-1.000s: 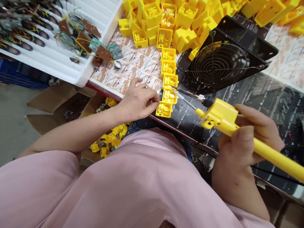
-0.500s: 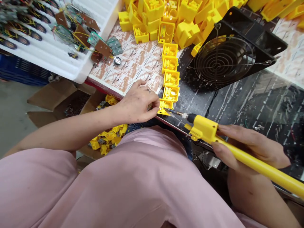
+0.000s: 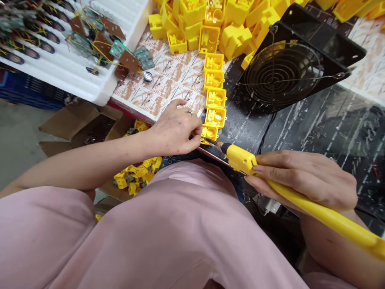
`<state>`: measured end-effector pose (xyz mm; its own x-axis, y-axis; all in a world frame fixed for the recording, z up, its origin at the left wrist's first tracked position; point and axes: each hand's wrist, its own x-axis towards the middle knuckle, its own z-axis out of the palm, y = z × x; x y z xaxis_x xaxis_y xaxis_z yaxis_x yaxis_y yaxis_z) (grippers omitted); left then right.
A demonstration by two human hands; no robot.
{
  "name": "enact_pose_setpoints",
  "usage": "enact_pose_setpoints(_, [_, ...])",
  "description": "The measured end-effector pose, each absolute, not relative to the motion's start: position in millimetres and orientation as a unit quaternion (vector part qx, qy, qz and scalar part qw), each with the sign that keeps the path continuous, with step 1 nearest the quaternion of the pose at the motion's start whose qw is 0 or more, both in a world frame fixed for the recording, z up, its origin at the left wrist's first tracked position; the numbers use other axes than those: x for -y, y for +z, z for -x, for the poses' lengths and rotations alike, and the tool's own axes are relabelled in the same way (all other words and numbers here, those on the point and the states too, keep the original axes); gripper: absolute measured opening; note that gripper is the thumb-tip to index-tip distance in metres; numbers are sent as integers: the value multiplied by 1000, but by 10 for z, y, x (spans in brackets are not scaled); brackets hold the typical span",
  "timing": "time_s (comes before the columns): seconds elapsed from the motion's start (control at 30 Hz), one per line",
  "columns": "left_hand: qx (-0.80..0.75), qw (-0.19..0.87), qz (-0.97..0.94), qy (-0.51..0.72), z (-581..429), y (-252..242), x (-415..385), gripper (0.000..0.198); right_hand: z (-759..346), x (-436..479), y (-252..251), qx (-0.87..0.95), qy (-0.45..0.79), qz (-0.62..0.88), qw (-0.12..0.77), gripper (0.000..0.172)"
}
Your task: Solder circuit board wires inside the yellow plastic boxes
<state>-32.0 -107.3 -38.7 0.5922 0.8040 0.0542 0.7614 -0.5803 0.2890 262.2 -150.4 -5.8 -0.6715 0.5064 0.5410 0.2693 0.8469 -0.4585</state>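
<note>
My right hand (image 3: 306,178) is wrapped round a yellow soldering iron (image 3: 242,158), its metal tip pointing left into the nearest yellow plastic case (image 3: 209,131) at the table's front edge. Thumb and forefinger of my left hand (image 3: 179,130) are pinched together at the left side of that same case. What lies between those fingertips is hidden. Beyond the nearest case, several more open yellow cases (image 3: 215,97) stand in a row that runs away from me, with small metal parts inside some of them.
A heap of yellow cases (image 3: 234,40) fills the back. To the right stands a black fan (image 3: 276,76) with a wire guard. A white foam tray (image 3: 102,86) at left carries wired circuit boards and small speakers. Below the table edge, a cardboard box (image 3: 72,120) sits near more yellow parts (image 3: 140,172).
My right hand has brought the soldering iron left, its tip now deeper at the nearest case's front left. My left hand stays almost where it was.
</note>
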Motion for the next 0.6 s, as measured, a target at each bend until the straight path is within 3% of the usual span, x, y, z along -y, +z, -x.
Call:
enact_pose_setpoints(0.33, [-450, 138, -878, 82, 309, -380, 1046, 26, -2558, 1659, 116, 880, 185, 325, 294, 17])
enact_pose_setpoints(0.47, [-453, 144, -877, 75, 301, -374, 1038, 25, -2696, 1640, 16, 871, 150, 302, 357, 6])
enact_pose_setpoints(0.6, [-456, 147, -875, 71, 302, -364, 1031, 22, -2845, 1622, -201, 863, 162, 335, 342, 30])
